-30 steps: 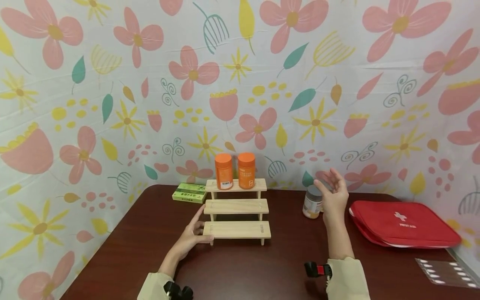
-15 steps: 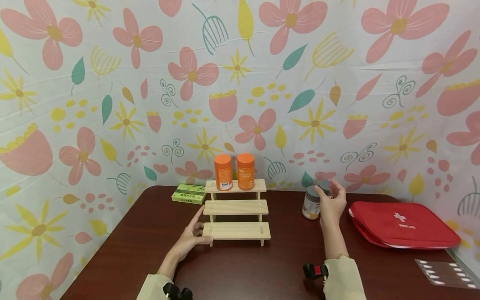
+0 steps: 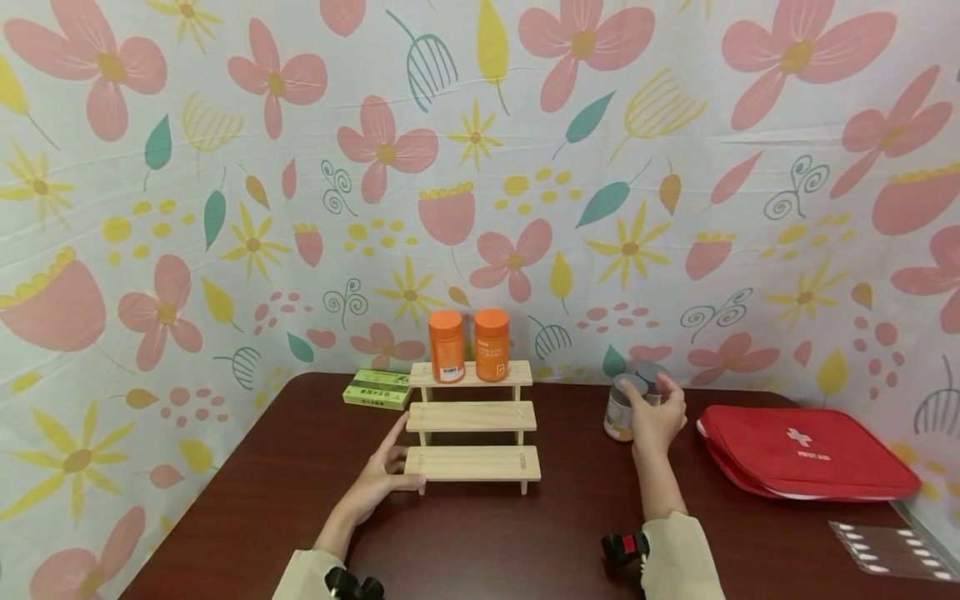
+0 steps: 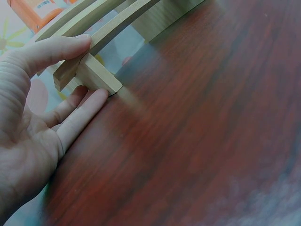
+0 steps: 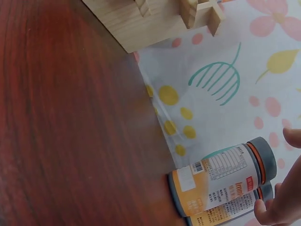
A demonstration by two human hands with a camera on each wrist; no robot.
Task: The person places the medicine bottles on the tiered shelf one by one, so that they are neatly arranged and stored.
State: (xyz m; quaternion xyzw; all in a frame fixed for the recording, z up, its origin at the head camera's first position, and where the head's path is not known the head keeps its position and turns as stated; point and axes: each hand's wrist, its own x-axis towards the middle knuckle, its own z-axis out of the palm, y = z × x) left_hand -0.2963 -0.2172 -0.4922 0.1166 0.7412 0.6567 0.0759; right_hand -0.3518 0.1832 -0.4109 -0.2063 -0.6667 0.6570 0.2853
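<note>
A three-step wooden stand (image 3: 472, 417) carries two orange bottles, one (image 3: 447, 347) beside the other (image 3: 492, 345), on its top step. My left hand (image 3: 377, 481) grips the stand's left end; in the left wrist view its thumb lies on a step (image 4: 70, 70) and fingers touch a leg (image 4: 101, 75). Two grey-lidded jars, the front one (image 3: 619, 411) and the rear one (image 3: 651, 372), stand close together. My right hand (image 3: 657, 417) is at them, thumb and fingers apart. The right wrist view shows a fingertip (image 5: 261, 209) by the rear jar's lid (image 5: 266, 191).
A green box (image 3: 377, 389) lies left of the stand. On the right are a red first-aid pouch (image 3: 810, 452) and a clear sheet with white pieces (image 3: 892, 550). Behind the dark table (image 3: 480, 542) hangs a flowered cloth (image 3: 480, 167).
My right hand has moved down and slightly left to the jars, from above and beside them. The rear jar's lid now shows between thumb and fingers. My left hand has stayed at the stand.
</note>
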